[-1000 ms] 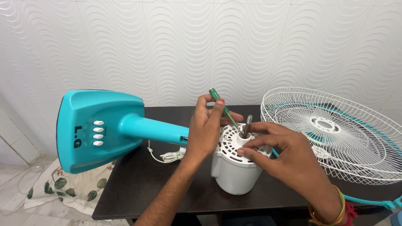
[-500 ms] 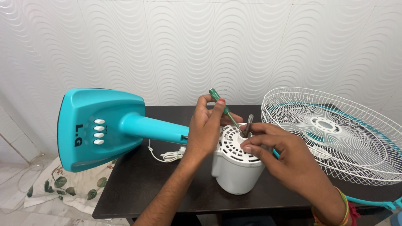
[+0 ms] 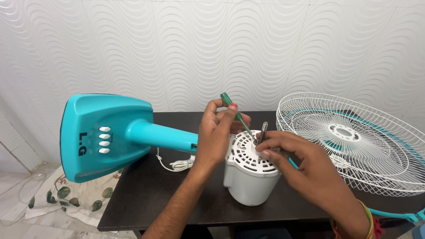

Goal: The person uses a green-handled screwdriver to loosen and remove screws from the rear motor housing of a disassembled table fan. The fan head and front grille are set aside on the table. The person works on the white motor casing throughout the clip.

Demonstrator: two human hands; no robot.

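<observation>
1. Step in hand, as it looks: working a screw on the vented top of the white motor housing (image 3: 250, 175), which stands at the centre of the frame on the dark table (image 3: 146, 199).
2. Left hand (image 3: 217, 132), just above centre: fingers closed round a green screwdriver (image 3: 237, 116), handle up and tilted to the upper left, tip down at the housing top beside the metal shaft (image 3: 263, 131).
3. Right hand (image 3: 305, 170), right of centre: thumb and fingertips pinched at the housing top near the shaft base; whether anything small sits in that pinch cannot be told.
4. Teal fan base (image 3: 106, 135) lying on its side at the left, its neck running to the housing; white wire grille (image 3: 354, 141) at the right edge; coiled white cord (image 3: 177, 164) between base and housing.
5. Next move likely calls for keeping the tip seated square in the screw head while steadying the housing against the twist.
</observation>
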